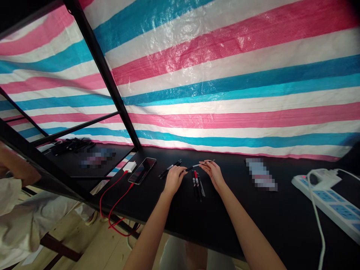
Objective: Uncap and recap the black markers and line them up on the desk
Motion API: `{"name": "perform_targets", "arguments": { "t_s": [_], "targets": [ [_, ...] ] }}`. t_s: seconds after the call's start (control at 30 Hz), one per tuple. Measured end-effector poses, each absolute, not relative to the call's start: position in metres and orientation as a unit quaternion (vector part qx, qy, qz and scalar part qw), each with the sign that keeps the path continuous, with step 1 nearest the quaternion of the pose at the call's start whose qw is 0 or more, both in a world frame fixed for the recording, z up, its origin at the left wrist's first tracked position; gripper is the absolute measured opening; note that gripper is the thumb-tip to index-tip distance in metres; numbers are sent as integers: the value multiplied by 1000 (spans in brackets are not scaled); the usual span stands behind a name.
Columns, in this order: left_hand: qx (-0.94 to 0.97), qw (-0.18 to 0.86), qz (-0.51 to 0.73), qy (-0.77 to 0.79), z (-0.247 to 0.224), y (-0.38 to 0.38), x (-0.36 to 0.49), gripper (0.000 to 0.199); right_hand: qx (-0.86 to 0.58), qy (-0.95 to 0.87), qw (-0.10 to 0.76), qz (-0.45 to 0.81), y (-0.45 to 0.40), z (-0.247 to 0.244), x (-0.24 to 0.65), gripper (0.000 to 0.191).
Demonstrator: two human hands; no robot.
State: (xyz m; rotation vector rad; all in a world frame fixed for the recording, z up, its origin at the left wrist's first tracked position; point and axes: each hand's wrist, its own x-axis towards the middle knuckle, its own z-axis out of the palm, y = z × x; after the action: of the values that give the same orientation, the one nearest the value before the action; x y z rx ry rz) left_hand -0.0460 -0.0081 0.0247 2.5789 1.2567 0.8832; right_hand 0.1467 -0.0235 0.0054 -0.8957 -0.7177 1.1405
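A slim pen, dark toward the left and paler toward the right, is stretched between my two hands above the black desk. My left hand pinches its dark end with the fingertips. At the other end, my right hand has its fingers closed on the thin pale part, and a narrow tip pokes out past them. Whether the pen is in one piece or pulled apart I cannot tell. Just below it, several pens, some with red parts, lie side by side. More dark pens rest left of my left hand.
A phone on a red cable and a white charger lie at left. To the right are a blurred packet and a white power strip. A black metal post rises at left; another person sits beyond.
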Motion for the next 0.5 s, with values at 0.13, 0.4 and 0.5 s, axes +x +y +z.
{"name": "perform_targets", "arguments": {
  "t_s": [0.13, 0.4, 0.5],
  "targets": [
    [857, 75, 281, 426, 24, -9, -45, 21, -434, -355, 654, 509, -27, 8, 144, 19],
    [839, 69, 322, 433, 21, -6, -45, 18, -555, -565, 481, 377, -26, 3, 140, 39],
    [811, 53, 340, 474, 21, -5, -48, 17, -570, -563, 493, 338, -25, 1, 147, 36]
  ]
}}
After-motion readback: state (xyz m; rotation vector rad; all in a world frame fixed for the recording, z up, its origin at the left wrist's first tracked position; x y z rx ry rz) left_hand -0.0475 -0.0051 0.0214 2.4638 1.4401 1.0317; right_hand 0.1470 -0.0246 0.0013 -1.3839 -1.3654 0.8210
